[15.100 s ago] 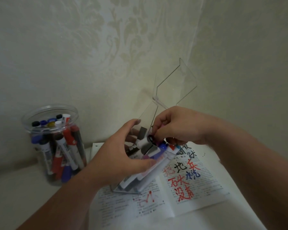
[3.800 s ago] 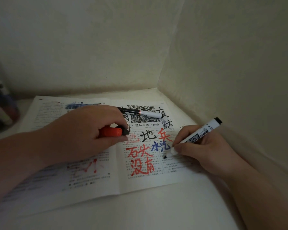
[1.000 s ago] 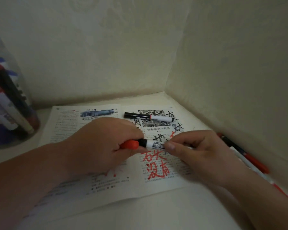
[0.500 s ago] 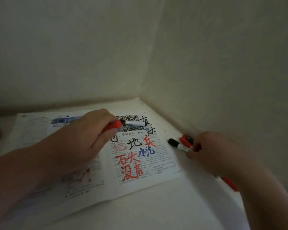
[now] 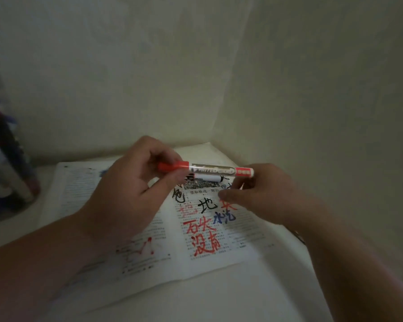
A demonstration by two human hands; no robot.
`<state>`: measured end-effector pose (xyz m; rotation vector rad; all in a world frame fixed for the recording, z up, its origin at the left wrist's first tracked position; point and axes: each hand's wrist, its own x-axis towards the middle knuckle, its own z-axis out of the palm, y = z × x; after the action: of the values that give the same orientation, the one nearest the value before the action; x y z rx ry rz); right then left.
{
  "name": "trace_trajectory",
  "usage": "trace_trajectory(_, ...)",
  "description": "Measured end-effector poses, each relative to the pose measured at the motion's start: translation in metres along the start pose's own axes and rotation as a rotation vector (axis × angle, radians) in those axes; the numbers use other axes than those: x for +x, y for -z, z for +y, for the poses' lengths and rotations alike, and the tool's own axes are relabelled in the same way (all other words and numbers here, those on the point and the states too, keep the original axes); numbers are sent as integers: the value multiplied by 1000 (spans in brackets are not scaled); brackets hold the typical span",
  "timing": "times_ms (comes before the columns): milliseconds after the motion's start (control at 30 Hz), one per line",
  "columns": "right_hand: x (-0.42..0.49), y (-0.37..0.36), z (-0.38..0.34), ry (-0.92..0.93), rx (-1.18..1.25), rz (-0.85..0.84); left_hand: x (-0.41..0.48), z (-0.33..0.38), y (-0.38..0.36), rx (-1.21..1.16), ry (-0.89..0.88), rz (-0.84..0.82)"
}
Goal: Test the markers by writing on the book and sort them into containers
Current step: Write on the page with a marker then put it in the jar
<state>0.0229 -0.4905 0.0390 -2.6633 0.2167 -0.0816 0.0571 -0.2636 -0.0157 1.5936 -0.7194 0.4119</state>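
A red whiteboard marker (image 5: 215, 170) lies level above the open book (image 5: 149, 231). My left hand (image 5: 128, 194) grips its red cap end, and my right hand (image 5: 261, 194) pinches its tail end. The cap looks seated on the barrel. Under it, a black-capped white marker (image 5: 207, 178) rests on the book's right page. That page carries red, black and blue handwritten characters.
A clear round jar (image 5: 7, 163) with several markers stands blurred at the far left. Walls meet in a corner just behind the book and close off the right side. Bare white tabletop (image 5: 230, 296) lies in front of the book.
My right hand came back from the right wall with a red marker. Both hands now hold it level above the book. The camera swung left, so the jar shows again.
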Motion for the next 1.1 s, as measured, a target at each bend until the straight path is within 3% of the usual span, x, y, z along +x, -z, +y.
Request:
trace_trajectory(133, 18, -19, 3, 80, 750, -205, 2, -9, 1, -7, 154, -89)
trace_trajectory(267, 13, -49, 11, 330, 1235, -418, 2, -18, 1, 307, 98, -360)
trace_trajectory(333, 8, -54, 7, 431, 1202, -406, 3, -19, 0, 409, 60, -441)
trace_trajectory(433, 2, -57, -3, 400, 907, -109, 2, -19, -3, 408, 18, -554)
trace_trajectory(500, -2, -60, -10, 402, 862, -20, 1, -19, -4, 393, 17, -595)
trace_trajectory(633, -4, -63, -14, 339, 985, -49, 1, -18, -3, 419, -7, -609)
trace_trajectory(833, -3, -51, -7, 393, 998, -67, 0, -13, -4, 409, -15, -577)
trace_trajectory(967, 12, -28, 18, 265, 1192, 38, -1, -16, 1, 420, 132, -537)
trace_trajectory(1100, 15, -11, 35, 87, 1059, -98, -2, -15, 3, 405, 219, -547)
